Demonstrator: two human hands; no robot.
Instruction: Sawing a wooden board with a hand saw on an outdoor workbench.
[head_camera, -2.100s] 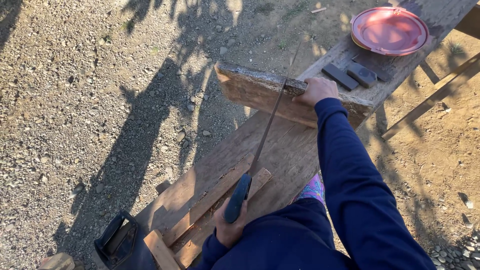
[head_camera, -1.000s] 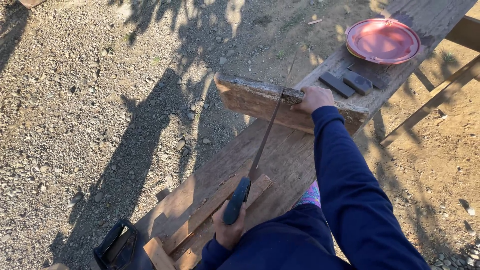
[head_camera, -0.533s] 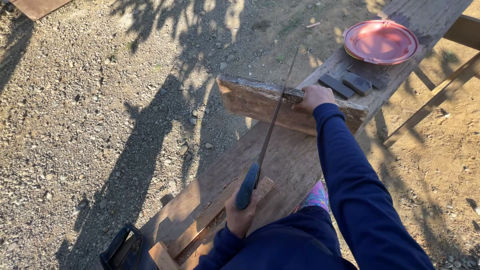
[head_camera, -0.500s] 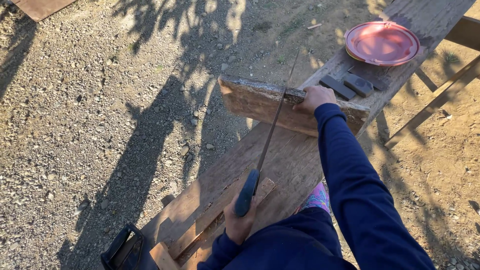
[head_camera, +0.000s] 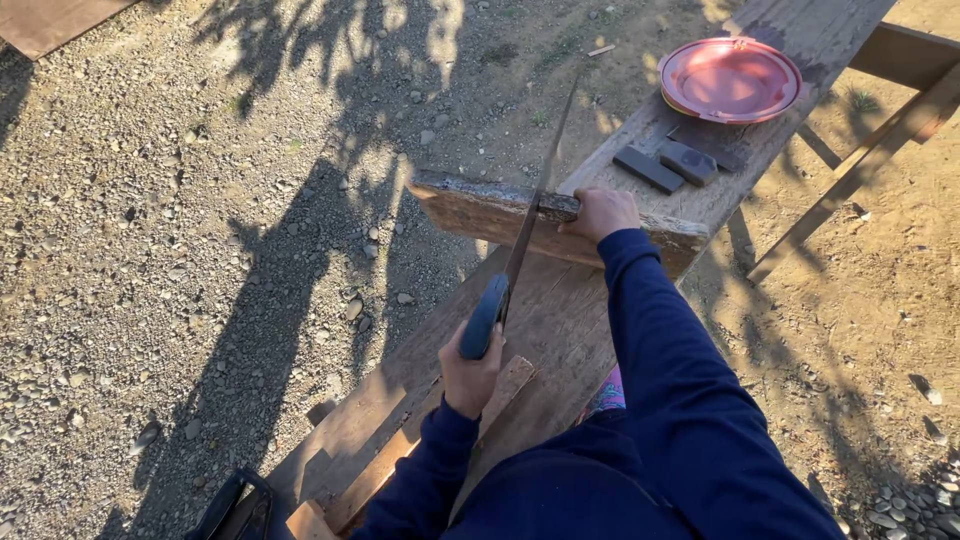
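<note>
My left hand (head_camera: 470, 372) grips the dark blue handle (head_camera: 484, 318) of a handsaw. Its thin blade (head_camera: 532, 205) runs up and away across a weathered wooden plank (head_camera: 465, 205), and the tip sticks out past the far side. The plank stands on edge across the end of a long wooden bench (head_camera: 565, 300). My right hand (head_camera: 598, 212) presses on the plank's top edge just right of the blade, holding it down. Both arms are in dark blue sleeves.
A red plate (head_camera: 728, 78) and two dark blocks (head_camera: 650, 168) (head_camera: 688, 160) lie further along the bench. A loose wooden strip (head_camera: 395, 465) lies on the near end. A dark object (head_camera: 235, 505) sits at bottom left. Gravel ground lies left, a wooden frame (head_camera: 880, 130) right.
The saw has been pushed forward: the handle and my left hand moved up toward the plank, and more blade pokes out beyond it. My right hand stays on the plank.
</note>
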